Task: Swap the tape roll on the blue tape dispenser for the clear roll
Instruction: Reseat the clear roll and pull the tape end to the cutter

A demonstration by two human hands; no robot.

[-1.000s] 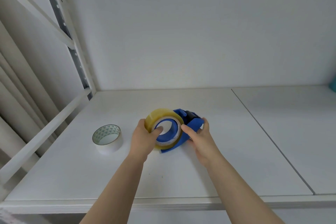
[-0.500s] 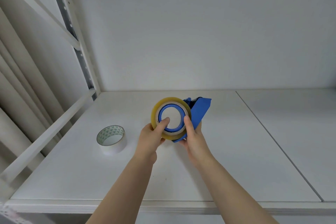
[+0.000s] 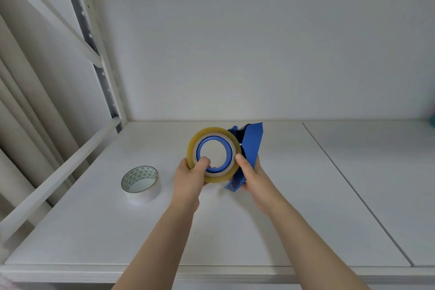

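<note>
Blue tape dispenser (image 3: 251,146) raised over white shelf (image 3: 259,231) | both hands gripping it | white-walled bay

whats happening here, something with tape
A person holds a blue tape dispenser up above a white shelf with both hands. The right hand has the dispenser's body, while the left hand pinches the yellowish tape roll that sits on the blue hub, thumb hooked inside the ring. A second roll, white outside with a triangle pattern inside its core, lies flat on the shelf to the left, untouched.
</note>
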